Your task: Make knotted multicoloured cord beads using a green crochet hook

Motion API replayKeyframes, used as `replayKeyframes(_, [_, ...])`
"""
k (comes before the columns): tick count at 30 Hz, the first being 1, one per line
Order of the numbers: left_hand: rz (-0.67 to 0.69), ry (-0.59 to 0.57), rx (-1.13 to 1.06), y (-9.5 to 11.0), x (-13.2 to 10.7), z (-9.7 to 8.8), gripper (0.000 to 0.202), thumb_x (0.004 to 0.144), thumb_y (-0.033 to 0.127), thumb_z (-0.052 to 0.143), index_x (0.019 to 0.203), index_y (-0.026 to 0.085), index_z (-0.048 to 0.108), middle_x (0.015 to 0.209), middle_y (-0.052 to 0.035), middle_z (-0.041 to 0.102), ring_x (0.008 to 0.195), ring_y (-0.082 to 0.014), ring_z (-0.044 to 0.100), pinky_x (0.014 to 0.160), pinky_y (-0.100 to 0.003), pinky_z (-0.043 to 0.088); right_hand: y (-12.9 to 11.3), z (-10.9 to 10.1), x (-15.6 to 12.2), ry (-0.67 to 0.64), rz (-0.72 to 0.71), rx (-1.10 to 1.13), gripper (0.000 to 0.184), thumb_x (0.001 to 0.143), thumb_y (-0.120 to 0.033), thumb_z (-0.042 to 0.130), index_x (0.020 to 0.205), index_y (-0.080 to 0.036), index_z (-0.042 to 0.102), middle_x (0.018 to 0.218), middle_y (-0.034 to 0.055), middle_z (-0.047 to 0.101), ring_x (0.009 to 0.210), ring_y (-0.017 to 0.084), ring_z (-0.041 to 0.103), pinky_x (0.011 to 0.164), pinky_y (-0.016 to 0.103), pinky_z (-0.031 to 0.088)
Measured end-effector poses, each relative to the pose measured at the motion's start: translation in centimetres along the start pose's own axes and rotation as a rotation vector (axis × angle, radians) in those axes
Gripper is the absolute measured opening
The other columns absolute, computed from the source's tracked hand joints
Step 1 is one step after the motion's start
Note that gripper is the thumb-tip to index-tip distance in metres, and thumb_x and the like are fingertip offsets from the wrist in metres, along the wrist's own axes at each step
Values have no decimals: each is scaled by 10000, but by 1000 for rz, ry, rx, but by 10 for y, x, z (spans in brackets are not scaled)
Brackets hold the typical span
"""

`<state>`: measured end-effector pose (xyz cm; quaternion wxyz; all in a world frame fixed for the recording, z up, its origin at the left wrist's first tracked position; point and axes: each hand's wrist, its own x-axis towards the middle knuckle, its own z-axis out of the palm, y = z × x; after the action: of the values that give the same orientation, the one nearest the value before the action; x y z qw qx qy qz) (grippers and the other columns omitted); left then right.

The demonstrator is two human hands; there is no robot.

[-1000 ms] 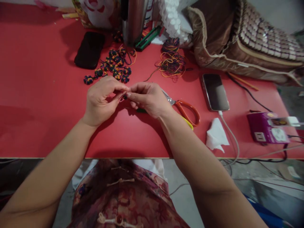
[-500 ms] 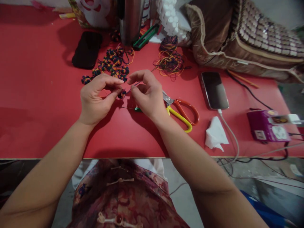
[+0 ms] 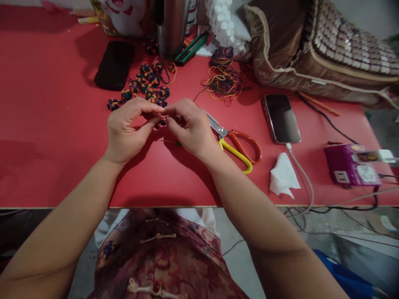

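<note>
My left hand (image 3: 126, 131) is closed in a pinch on a small, dark knotted cord piece (image 3: 161, 123), held just above the red table (image 3: 56, 166). My right hand (image 3: 193, 131) meets it from the other side, thumb and forefinger pinched on the cord by the knot; the fingertips hide most of it. A strand leads from behind the right hand toward a loose tangle of purple and orange cord (image 3: 224, 81). Beneath the right hand lies a thin hook tool (image 3: 167, 141), its green handle mostly covered. Scissors (image 3: 232, 139) with red and yellow handles lie right beside that hand.
Finished-looking dark and orange knotted clusters (image 3: 149, 81) lie behind my hands. Around them are a black phone (image 3: 114, 65), a green cutter (image 3: 191, 49) and a metal flask (image 3: 173, 29). To the right are a charging phone (image 3: 282, 118), crumpled tissue (image 3: 283, 176), a purple power box (image 3: 350, 166) and a cushion (image 3: 289, 66).
My right hand has moved left and slightly down, so its fingertips now meet those of the left hand at the knot. The left hand has barely shifted.
</note>
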<state>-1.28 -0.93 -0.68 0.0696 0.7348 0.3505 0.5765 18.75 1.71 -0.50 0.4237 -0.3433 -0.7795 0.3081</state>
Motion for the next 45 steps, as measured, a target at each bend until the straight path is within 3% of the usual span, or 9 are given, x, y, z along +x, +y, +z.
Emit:
replayKeyframes(7, [-83, -78, 17, 2, -2, -5, 83, 1134, 370, 762, 1202, 358, 806, 1059, 61, 829, 977, -140, 797, 875, -387, 645, 3, 1, 2, -64, 24, 146, 368, 1020, -85, 547, 1271, -203, 789, 1245, 97, 802, 1111, 225, 753, 910, 360, 628])
replayKeyframes(11, [2, -2, 18, -2, -2, -1, 79, 1132, 407, 762, 1155, 345, 805, 981, 66, 826, 881, -113, 775, 766, -364, 658, 1, 0, 4, -61, 36, 212, 191, 1053, -203, 658, 1128, -224, 832, 1112, 73, 826, 1092, 236, 759, 976, 383, 618])
replayKeyframes(15, [-92, -34, -16, -1, -1, 1, 49, 1090, 364, 818, 1132, 343, 832, 994, 27, 837, 913, -158, 788, 823, -403, 659, -1, -7, 5, -63, 69, 133, 135, 1043, -207, 706, 1007, -232, 834, 1027, 53, 818, 1039, 223, 736, 990, 378, 593])
replayKeyframes(20, [-157, -24, -72, 3, -3, 0, 108, 1023, 376, 876, 1113, 321, 855, 947, 1, 833, 850, -189, 788, 804, -399, 654, -5, -10, 8, 23, 253, 194, 175, 999, -198, 781, 842, -224, 708, 821, -6, 708, 762, 148, 645, 697, 278, 520])
replayKeyframes(24, [-328, -139, -87, 3, -5, -2, 83, 972, 242, 875, 1028, 303, 876, 965, -19, 858, 877, -212, 806, 785, -384, 672, -14, -7, 8, -20, 447, 458, 216, 980, -133, 749, 792, -213, 680, 626, -57, 620, 526, 95, 551, 510, 235, 435])
replayKeyframes(30, [-378, -180, -123, 2, -6, -2, 137, 907, 163, 845, 884, 292, 884, 928, -27, 870, 864, -236, 813, 777, -397, 665, -21, -7, 9, 1, 625, 701, 292, 879, -51, 779, 677, -196, 628, 687, -4, 766, 454, 60, 574, 450, 192, 471])
replayKeyframes(35, [-366, -256, -87, 0, -5, -1, 97, 911, 208, 840, 858, 287, 857, 884, -23, 852, 814, -233, 787, 748, -402, 621, -21, -10, 11, 3, 650, 727, 275, 874, -72, 789, 689, -204, 634, 537, -38, 674, 405, 69, 556, 381, 160, 416])
replayKeyframes(39, [-270, -312, -64, -3, -5, 0, 98, 893, 189, 806, 832, 265, 818, 857, -28, 831, 794, -232, 760, 769, -412, 581, -21, -13, 11, -83, 708, 759, 247, 807, -71, 755, 694, -222, 595, 652, -2, 764, 465, 103, 661, 379, 173, 463])
replayKeyframes(45, [-318, -311, -29, -4, -7, 0, 79, 870, 187, 807, 816, 241, 789, 852, -40, 805, 817, -239, 749, 756, -402, 566, -17, -14, 13, -19, 705, 563, 251, 808, -46, 686, 684, -238, 582, 507, -47, 653, 452, 122, 655, 425, 191, 494])
